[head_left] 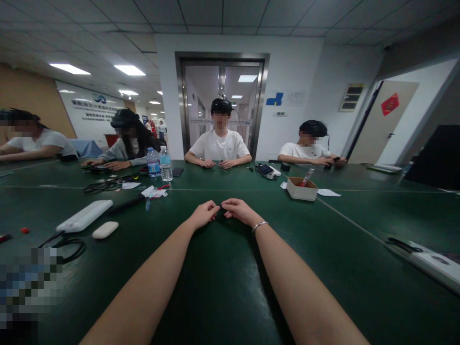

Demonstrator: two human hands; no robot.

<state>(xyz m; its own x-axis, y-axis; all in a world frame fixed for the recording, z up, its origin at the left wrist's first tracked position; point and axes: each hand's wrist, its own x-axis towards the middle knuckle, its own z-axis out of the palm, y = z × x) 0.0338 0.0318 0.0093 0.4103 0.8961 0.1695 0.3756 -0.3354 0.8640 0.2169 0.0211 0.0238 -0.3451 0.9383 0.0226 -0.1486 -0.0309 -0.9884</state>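
Note:
Above the green table my left hand and my right hand meet almost fingertip to fingertip. The fingers of both are closed in a pinch. A tiny dark thing shows between the fingertips, too small to name. Whether both hands grip it or only one does, I cannot tell. A bracelet circles my right wrist.
Left lie a white power bank, a white oval case and black cables. Two water bottles stand farther back. An open cardboard box is at right, and a white device lies far right. Several people sit around the table.

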